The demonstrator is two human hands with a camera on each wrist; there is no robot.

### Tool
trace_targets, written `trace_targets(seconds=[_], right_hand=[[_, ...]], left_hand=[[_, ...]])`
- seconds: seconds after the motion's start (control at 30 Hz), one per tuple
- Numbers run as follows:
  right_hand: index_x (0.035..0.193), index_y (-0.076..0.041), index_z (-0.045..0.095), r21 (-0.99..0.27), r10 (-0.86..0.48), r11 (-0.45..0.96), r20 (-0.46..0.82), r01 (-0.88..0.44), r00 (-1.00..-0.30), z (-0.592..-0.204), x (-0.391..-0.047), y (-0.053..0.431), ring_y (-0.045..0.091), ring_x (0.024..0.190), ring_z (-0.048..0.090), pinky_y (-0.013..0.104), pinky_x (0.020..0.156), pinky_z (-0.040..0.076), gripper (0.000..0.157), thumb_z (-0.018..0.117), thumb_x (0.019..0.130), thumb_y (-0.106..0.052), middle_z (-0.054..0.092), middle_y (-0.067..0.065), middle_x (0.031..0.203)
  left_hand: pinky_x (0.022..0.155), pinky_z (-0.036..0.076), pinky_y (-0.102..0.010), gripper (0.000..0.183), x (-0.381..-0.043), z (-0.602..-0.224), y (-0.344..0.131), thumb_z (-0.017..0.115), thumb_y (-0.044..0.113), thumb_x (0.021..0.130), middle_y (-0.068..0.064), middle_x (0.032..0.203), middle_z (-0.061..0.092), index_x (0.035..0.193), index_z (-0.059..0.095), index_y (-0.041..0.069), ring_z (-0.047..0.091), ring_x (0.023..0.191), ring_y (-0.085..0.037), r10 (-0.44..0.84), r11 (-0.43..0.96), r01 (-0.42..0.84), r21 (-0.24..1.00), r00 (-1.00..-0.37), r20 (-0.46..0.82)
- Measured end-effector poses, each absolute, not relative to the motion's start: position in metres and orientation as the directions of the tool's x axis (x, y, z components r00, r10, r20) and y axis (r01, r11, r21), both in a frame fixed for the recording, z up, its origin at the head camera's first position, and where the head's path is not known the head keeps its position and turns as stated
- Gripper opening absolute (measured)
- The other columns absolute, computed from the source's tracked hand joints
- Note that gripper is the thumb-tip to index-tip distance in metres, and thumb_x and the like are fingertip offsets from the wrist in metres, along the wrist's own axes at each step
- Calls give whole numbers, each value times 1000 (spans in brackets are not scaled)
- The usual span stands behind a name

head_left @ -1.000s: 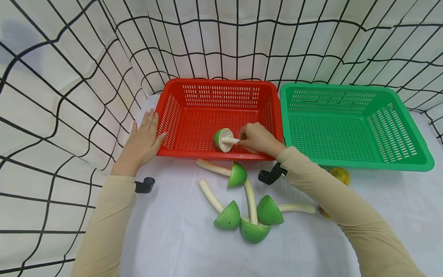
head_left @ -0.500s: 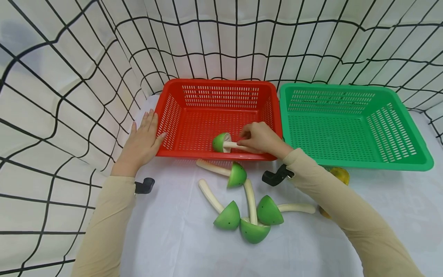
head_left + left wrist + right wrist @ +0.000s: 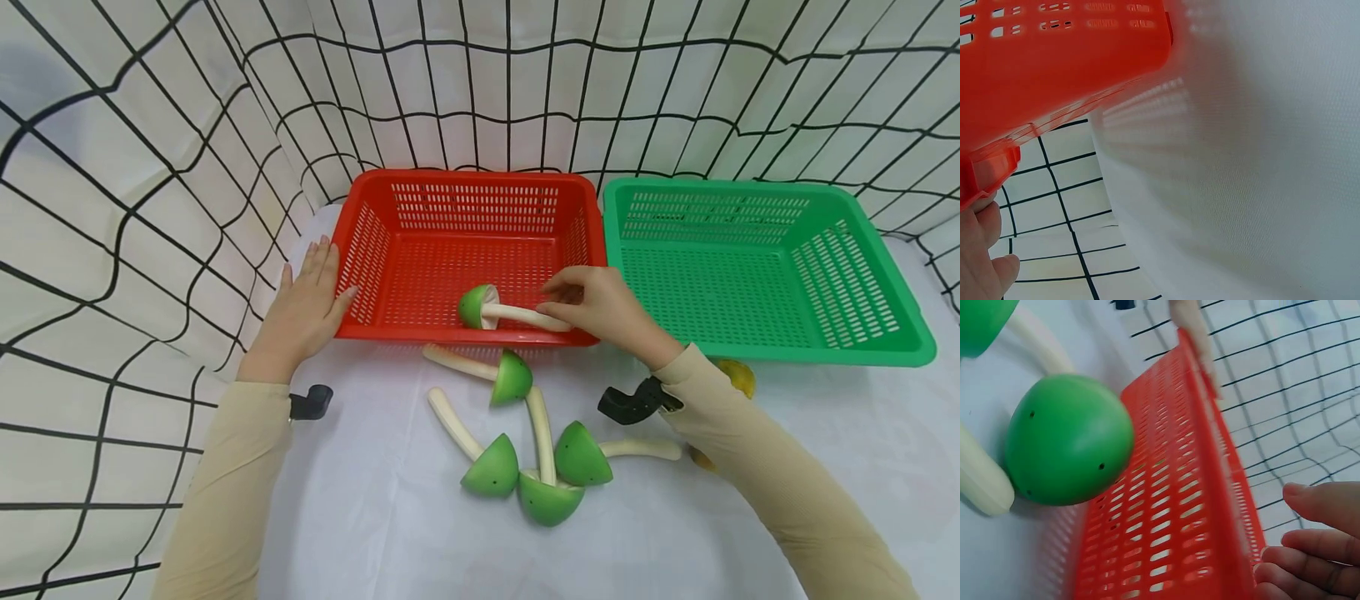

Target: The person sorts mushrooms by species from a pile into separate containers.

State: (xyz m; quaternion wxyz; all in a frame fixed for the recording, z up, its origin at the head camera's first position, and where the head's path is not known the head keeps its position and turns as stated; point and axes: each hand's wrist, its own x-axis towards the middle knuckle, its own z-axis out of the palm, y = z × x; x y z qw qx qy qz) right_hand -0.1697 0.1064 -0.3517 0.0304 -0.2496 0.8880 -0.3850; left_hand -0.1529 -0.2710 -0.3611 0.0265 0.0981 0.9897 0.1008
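In the red basket (image 3: 465,337), one green-capped mushroom (image 3: 519,314) lies along the front edge, cap to the left, its stem pointing to the front right corner. The right hand (image 3: 606,305) is nearer, just beside the stem's end, fingers loosely bent and grasping nothing; whether it touches cannot be told. The left hand (image 3: 303,308) rests with straight fingers at the basket's left edge. The green basket (image 3: 712,279) stands on the right.

Overhead and close views share the red basket (image 3: 468,258)
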Motion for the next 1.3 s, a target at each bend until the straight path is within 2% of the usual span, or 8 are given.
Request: trace_targets(seconds=[0.27,0.53,0.77,0.97,1.1,1.3], right_hand=[[99,1,70,-748,-409,510,226,-426,-884,-346,-147,129,16,74,64,30,65,54,21,74,80,-6,69,7,86],[98,-1,70,-766,-388,456,288,-454,-876,-346,-121,151,9,75,62,19,68,53,20,75,78,-3,70,6,88],[99,-5,70,-812,-397,428,226,-397,-890,-355,-98,167,8,77,63,20,67,53,20,75,79,-4,69,0,89],[97,-2,70,-815,-406,406,244,-413,-881,-365,-85,176,8,76,63,20,68,53,24,75,75,4,69,7,87],[97,-4,70,-800,-395,448,224,-400,-891,-372,-74,186,6,77,64,20,69,53,24,75,76,3,69,3,89],[97,-9,71,-765,-377,542,151,-349,-914,-383,-57,201,4,79,63,27,68,54,18,74,79,-5,69,1,90]], left_hand=[[109,0,-60,68,-155,-364,-272,28,37,102,-20,156,-2,148,1,-6,-5,143,-33,204,960,193,205,-978,-33],[109,-1,-60,68,-156,-364,-274,27,37,102,-20,156,-3,148,1,-6,-5,143,-34,209,957,198,210,-977,-32],[109,-1,-60,68,-156,-364,-273,28,36,102,-21,155,-1,148,1,-6,-4,142,-35,208,957,198,214,-978,-27],[109,-2,-60,68,-157,-366,-272,29,35,102,-22,155,0,148,1,-6,-4,142,-35,208,956,197,219,-978,-27],[109,-1,-61,68,-157,-367,-272,29,36,102,-22,155,0,148,1,-6,-5,142,-34,208,956,197,217,-978,-27],[109,0,-61,68,-156,-367,-273,29,36,102,-21,156,-1,148,1,-6,-5,143,-33,205,956,195,219,-979,-23]])
